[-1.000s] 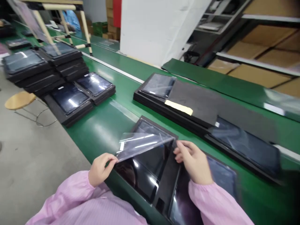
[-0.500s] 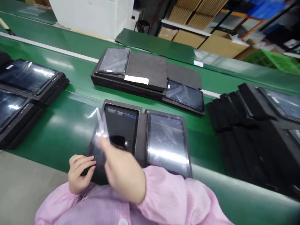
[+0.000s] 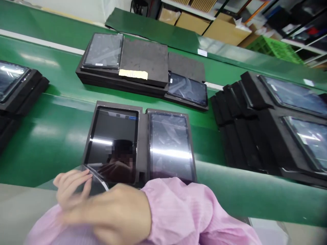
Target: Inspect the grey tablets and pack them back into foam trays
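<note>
Clear film (image 3: 97, 182) looks mid-peel from the tablet (image 3: 113, 144), left hand (image 3: 71, 186) with fingers apart, right hand (image 3: 117, 209) (too blurred to tell its grip) in front, which calls for drawing it clear.

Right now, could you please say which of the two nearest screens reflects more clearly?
The left screen, nearer the left hand: its black face is mirror-like; the right screen looks hazy.
</note>
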{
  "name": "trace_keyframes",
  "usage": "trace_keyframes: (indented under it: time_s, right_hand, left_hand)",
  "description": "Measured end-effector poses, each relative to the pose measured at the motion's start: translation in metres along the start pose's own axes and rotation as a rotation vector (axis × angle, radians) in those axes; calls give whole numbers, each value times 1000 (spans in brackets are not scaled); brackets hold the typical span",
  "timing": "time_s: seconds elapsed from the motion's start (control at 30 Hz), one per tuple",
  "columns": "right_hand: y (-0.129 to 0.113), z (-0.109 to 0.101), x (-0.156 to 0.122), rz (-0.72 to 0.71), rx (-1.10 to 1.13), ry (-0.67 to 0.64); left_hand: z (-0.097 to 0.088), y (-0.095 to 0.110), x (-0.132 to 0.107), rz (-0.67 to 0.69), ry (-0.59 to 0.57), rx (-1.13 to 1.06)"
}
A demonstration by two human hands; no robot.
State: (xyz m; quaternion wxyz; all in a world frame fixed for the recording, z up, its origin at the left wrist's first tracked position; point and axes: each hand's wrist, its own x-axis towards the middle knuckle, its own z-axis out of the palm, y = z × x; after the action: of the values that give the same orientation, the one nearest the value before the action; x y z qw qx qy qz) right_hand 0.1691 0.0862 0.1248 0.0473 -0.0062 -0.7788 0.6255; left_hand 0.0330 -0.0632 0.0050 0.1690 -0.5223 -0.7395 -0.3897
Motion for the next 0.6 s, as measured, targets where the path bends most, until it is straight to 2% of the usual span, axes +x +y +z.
trace_keyframes:
  time_s: [0.07,0.17,0.23,0.3,0.33,0.4,0.47,0.6]
  right_hand:
    - [5,-24,-4,50,72,189]
    - [23,-73,-24,265,40,524]
    - [42,-114,-45,409,-201,723]
    - [62,-154,-70,481,-533,952]
    - [72,-172,-81,507,-682,1015]
    - [87,-201,-100,540,-798,1055]
    - [98,-221,-111,556,-809,993]
    - [103,-243,-109,541,-811,863]
  left_hand:
    - [-5,1,6,78,-36,61]
    - [-14,-2,11,193,-98,158]
    - [-18,-2,17,212,-153,225]
    - [-16,5,28,199,-189,281]
    - [-12,12,36,182,-210,301]
    - [0,31,52,160,-267,302]
    - [16,55,66,188,-360,227]
    - [50,99,79,324,-502,-35]
